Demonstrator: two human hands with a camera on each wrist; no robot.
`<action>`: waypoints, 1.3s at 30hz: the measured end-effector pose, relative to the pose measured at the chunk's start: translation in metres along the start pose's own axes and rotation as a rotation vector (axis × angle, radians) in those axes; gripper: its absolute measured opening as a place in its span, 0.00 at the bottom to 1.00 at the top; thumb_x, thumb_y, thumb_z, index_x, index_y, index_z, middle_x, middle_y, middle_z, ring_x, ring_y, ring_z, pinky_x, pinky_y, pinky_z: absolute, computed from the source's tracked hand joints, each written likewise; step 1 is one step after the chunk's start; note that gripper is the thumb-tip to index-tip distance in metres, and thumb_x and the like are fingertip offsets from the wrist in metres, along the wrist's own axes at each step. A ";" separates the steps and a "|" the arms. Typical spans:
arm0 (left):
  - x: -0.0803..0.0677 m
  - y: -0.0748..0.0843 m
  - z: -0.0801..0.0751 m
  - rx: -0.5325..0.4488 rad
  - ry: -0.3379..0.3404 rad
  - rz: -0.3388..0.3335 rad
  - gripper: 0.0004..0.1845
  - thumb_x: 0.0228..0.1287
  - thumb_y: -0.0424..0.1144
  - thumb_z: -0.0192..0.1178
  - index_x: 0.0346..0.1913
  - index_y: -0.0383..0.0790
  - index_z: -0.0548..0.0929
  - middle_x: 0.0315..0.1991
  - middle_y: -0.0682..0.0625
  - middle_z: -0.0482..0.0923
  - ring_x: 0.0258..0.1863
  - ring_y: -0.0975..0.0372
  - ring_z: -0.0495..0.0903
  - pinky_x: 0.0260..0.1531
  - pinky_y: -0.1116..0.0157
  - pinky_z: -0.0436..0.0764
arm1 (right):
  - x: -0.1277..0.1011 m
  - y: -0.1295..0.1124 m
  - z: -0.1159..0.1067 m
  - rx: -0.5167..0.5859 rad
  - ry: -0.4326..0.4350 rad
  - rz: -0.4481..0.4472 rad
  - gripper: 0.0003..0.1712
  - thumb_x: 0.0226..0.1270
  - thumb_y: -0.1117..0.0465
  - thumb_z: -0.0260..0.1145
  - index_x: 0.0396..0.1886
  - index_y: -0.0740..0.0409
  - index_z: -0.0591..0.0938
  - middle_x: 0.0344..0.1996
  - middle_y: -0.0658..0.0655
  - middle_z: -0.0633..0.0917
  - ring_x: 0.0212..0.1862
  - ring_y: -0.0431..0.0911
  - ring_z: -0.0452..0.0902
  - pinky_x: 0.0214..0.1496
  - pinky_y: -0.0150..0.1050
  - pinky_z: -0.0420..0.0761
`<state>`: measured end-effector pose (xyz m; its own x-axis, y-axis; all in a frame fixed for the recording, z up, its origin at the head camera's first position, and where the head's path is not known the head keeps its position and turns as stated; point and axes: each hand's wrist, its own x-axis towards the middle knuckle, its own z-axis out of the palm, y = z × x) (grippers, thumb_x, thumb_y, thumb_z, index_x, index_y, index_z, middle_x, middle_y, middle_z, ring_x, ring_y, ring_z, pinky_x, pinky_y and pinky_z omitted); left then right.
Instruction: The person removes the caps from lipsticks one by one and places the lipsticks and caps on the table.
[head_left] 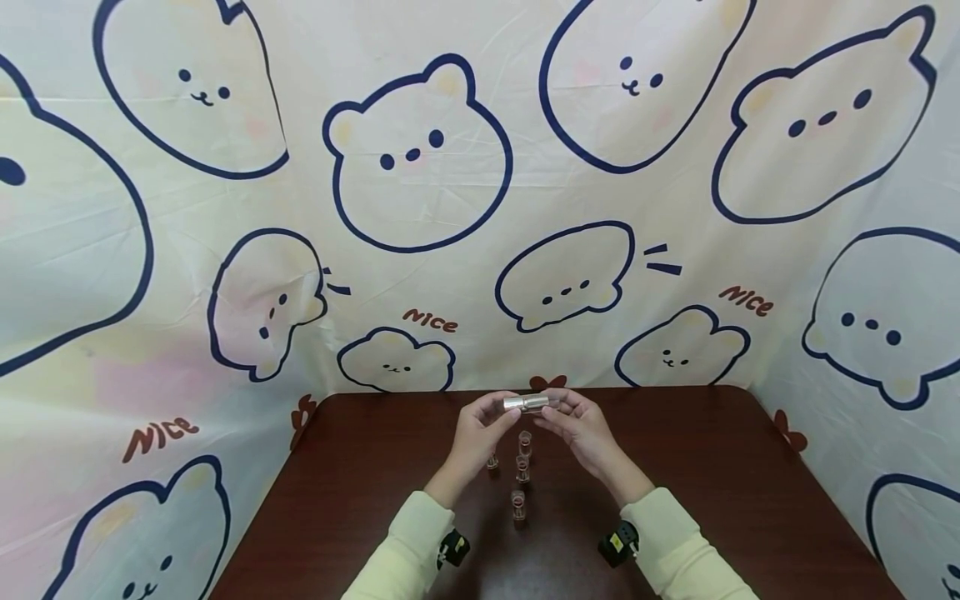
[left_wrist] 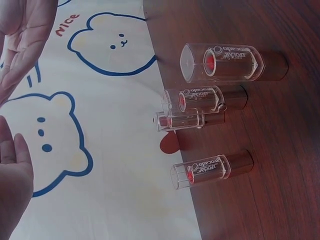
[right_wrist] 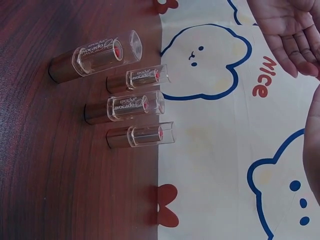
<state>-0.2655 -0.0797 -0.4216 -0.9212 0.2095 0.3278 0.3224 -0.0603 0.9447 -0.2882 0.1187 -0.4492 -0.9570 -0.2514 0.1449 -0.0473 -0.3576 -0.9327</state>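
Observation:
Both hands hold one lipstick tube [head_left: 527, 403] lying sideways, raised over the far part of the table. Its left end, silvery and shiny, is pinched by the thumb and fingers of the left hand [head_left: 477, 427]. The right hand [head_left: 583, 427] grips the clear right end between thumb and fingers. In the wrist views the hands show only at the image edge, with the held tube outside the picture. Below the hands, several clear-capped lipsticks stand upright; the nearest lipstick [head_left: 518, 506] is in front, and another lipstick [head_left: 492, 460] stands to the left, partly behind the left wrist.
The dark brown wooden table [head_left: 720, 483] ends at a pale cloth backdrop [head_left: 420, 208] printed with bear outlines. Two more upright lipsticks, a middle one [head_left: 522, 469] and a far one [head_left: 525, 443], stand in a row behind the nearest. Small black cameras sit on both wrists.

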 end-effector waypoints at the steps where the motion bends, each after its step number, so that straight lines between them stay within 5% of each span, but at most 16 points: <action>1: 0.000 0.000 0.000 0.001 0.002 0.002 0.13 0.67 0.30 0.61 0.52 0.28 0.80 0.47 0.40 0.81 0.43 0.58 0.79 0.48 0.66 0.78 | 0.000 0.001 0.000 -0.004 0.003 -0.002 0.14 0.66 0.65 0.67 0.50 0.57 0.80 0.44 0.56 0.85 0.48 0.47 0.82 0.54 0.43 0.77; 39: -0.006 0.001 -0.005 0.043 -0.018 0.047 0.12 0.66 0.29 0.61 0.50 0.27 0.81 0.45 0.38 0.82 0.39 0.62 0.79 0.45 0.67 0.79 | -0.003 0.000 0.000 -0.075 0.010 -0.026 0.14 0.65 0.67 0.68 0.50 0.62 0.81 0.44 0.58 0.84 0.45 0.49 0.84 0.53 0.44 0.78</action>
<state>-0.2603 -0.0857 -0.4226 -0.9008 0.2248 0.3715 0.3750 -0.0288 0.9266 -0.2851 0.1197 -0.4496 -0.9580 -0.2337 0.1664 -0.0931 -0.2954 -0.9508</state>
